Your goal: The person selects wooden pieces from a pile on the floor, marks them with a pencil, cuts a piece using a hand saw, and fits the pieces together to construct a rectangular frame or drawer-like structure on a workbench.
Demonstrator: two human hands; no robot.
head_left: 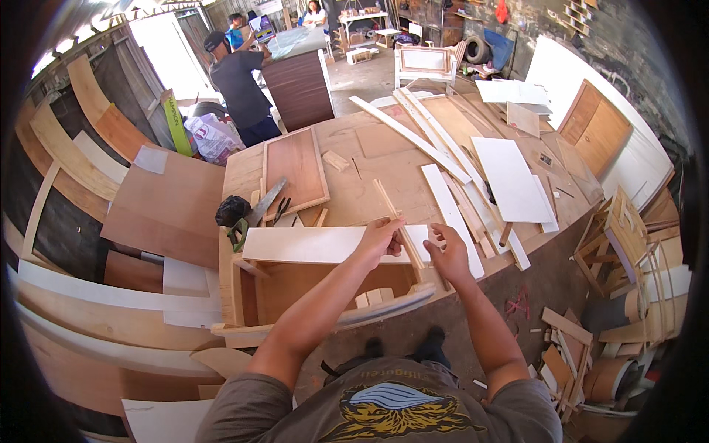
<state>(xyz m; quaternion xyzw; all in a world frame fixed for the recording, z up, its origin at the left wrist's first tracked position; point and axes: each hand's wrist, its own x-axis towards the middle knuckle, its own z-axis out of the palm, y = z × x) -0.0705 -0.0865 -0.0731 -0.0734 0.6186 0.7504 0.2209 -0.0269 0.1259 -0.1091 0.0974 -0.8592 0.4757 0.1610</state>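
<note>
The left hand (pixel 382 238) pinches the narrow wooden strip (pixel 409 244) over the white board (pixel 303 244); the right hand (pixel 449 255), fingers loosely parted, is beside the strip's near end, contact uncertain. Steady both ends to prevent twisting.

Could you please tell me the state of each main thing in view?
Left hand: closed around the wooden strip.
Wooden strip: held, slanting.
Right hand: fingers parted, beside the strip; contact unclear.
Wooden box: open-topped.
Small wood blocks: inside the box.
White board: along the box's far side.
Framed panel: lying down.
Handsaw: unheld.
Pliers: unheld.
Black bag: bunched up.
</note>
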